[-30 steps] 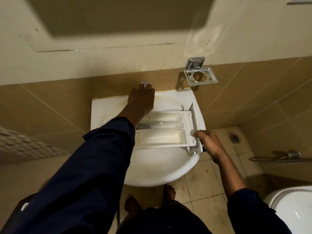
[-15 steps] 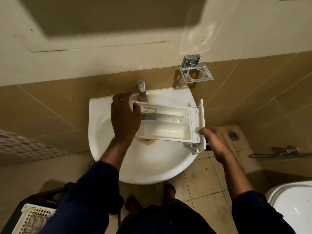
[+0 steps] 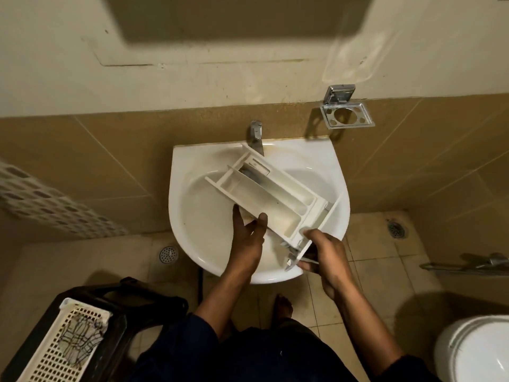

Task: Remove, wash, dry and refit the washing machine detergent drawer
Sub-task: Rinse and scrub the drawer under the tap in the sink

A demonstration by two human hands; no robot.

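Observation:
The white detergent drawer (image 3: 272, 194) lies slantwise over the white wash basin (image 3: 192, 205), its far end under the chrome tap (image 3: 256, 136), its front panel toward the basin's right rim. Its compartments face up. My left hand (image 3: 249, 238) holds the drawer's near long side, thumb on the rim and fingers beneath. My right hand (image 3: 326, 255) grips the front panel end at the basin's front right. No running water shows at the tap.
A chrome holder (image 3: 347, 114) is fixed to the wall right of the tap. A cream perforated basket (image 3: 68, 346) sits on a dark stool at lower left. A toilet (image 3: 476, 351) stands lower right. Floor drains (image 3: 396, 230) lie in the tiles. A bare foot shows under the basin.
My left hand left the tap, reached the drawer's far end, then moved to its near side. The drawer turned from lying crosswise to slanting, its far end swinging toward the tap.

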